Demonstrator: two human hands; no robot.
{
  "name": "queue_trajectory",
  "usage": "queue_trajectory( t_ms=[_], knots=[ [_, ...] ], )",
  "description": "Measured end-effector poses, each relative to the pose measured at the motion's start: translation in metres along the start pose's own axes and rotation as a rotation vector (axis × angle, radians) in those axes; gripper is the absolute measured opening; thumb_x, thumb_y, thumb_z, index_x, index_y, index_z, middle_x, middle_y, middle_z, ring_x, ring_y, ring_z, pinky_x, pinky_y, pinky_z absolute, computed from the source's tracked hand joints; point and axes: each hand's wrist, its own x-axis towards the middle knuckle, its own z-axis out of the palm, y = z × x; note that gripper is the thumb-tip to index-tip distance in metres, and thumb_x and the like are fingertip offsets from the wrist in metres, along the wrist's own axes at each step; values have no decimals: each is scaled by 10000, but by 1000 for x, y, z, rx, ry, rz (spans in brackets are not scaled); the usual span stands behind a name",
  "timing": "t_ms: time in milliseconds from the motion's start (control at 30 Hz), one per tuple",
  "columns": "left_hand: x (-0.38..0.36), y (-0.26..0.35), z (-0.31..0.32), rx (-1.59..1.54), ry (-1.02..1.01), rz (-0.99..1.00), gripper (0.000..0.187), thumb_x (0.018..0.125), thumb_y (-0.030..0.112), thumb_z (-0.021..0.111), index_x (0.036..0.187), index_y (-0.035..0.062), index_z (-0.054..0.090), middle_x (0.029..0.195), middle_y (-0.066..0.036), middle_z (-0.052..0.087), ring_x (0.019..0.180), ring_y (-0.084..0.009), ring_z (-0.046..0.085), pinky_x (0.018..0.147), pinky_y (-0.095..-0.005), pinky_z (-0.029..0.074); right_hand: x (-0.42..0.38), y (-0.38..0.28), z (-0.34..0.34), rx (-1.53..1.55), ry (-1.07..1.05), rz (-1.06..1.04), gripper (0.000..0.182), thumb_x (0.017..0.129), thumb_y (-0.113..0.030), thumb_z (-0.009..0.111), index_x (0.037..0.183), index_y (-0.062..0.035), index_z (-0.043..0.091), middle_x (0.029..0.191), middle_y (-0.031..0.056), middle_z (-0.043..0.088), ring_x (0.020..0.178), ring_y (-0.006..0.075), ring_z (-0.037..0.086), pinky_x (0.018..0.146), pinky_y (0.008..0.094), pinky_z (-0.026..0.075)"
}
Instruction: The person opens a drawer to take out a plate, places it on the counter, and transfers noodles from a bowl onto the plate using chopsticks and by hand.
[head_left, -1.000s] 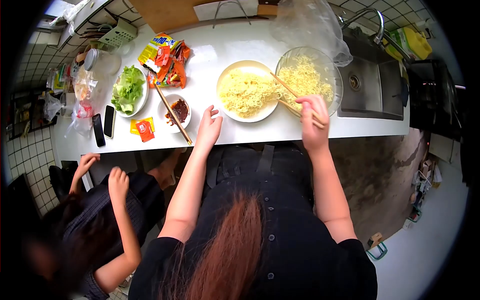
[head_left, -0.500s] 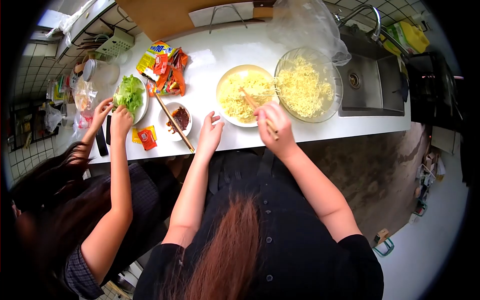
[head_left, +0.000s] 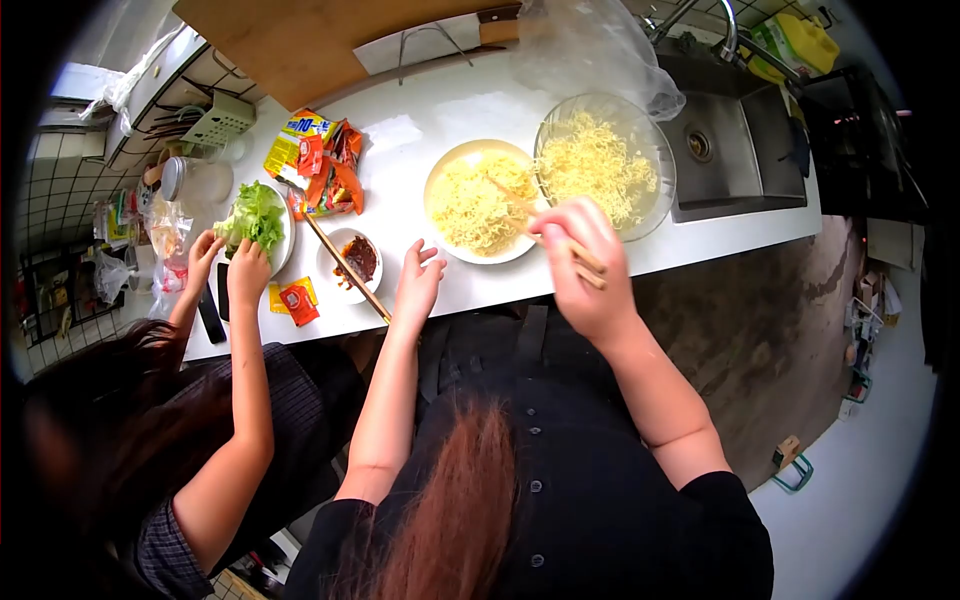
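My right hand (head_left: 588, 262) is closed around a pair of chopsticks (head_left: 588, 268), whose tips reach into the noodles (head_left: 482, 205) on a pale round plate (head_left: 436, 165). Just right of it, a clear glass bowl (head_left: 665, 180) holds more noodles (head_left: 595, 165). My left hand (head_left: 418, 280) hovers near the counter's front edge with its fingers apart, holding nothing. Left of that hand sits a small white bowl (head_left: 371, 262) with dark red sauce (head_left: 357, 260). A long wooden stick, perhaps chopsticks (head_left: 340, 258), lies across this bowl's rim.
At left, a co-worker's hands (head_left: 235, 268) touch lettuce (head_left: 256, 215) on a white plate (head_left: 288, 240). Noodle packets (head_left: 325, 160) and small sachets (head_left: 296, 300) lie nearby. A plastic bag (head_left: 600, 60) lies behind the glass bowl, and a sink (head_left: 745, 150) is at right.
My right hand has moved right and slightly toward me with the chopsticks. The view has shifted a little. My left hand stays open beside the plate.
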Motion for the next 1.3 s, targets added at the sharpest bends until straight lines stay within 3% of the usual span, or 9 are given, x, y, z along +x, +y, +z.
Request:
queue_trajectory(
  t_ms=[333, 633, 767, 1000, 1100, 1200, 1300],
  knots=[
    [0, 4, 5, 3, -10, 11, 608, 803, 112, 481, 1334, -43, 228, 1220, -182, 451, 992, -198, 547, 826, -292, 451, -10, 65, 34, -381, 47, -62, 63, 807, -19, 529, 867, -32, 547, 788, 107, 490, 664, 281, 553, 571, 341, 447],
    [-8, 5, 0, -9, 29, -21, 570, 830, 106, 427, 1334, -50, 213, 1236, -200, 429, 995, -202, 550, 849, -302, 447, -5, 58, 48, -175, 24, -243, 69, 765, 14, 527, 834, 7, 522, 794, 138, 500, 686, 299, 527, 607, 352, 443],
    [-3, -4, -2, -33, 31, 10, 569, 835, 123, 450, 1331, -49, 230, 1223, -192, 450, 999, -205, 540, 841, -298, 446, -4, 41, 72, -117, -96, -282, 133, 738, -7, 560, 857, 18, 509, 834, 158, 503, 757, 313, 531, 664, 355, 455],
    [-5, 8, 2, -39, -4, 46, 593, 827, 122, 463, 1330, -67, 214, 1234, -196, 439, 984, -211, 542, 824, -296, 461, 0, 24, 69, -141, -281, -119, 83, 783, -51, 533, 844, -4, 502, 789, 143, 460, 679, 288, 517, 610, 348, 447],
    [-3, 6, 6, -46, 24, -3, 588, 824, 114, 456, 1332, -60, 215, 1234, -195, 439, 971, -200, 551, 821, -293, 464, 9, 10, 19, -112, -6, -370, 82, 824, -69, 503, 875, -5, 513, 765, 112, 491, 606, 214, 515, 548, 307, 432],
    [-1, 7, 7, -27, 17, -29, 576, 843, 120, 435, 1345, -43, 203, 1220, -194, 445, 1011, -212, 536, 865, -311, 437, 1, 17, -46, 357, 13, 261, 187, 911, -155, 401, 869, -31, 535, 617, 6, 464, 515, 62, 439, 453, 199, 347],
    [2, 6, 6, -30, 7, -27, 583, 841, 111, 436, 1346, -43, 189, 1240, -197, 419, 989, -204, 549, 856, -315, 455, 3, 54, -95, 304, 292, 420, 250, 929, -210, 394, 880, -22, 551, 595, -2, 458, 484, 48, 431, 414, 174, 327]
  ],
)
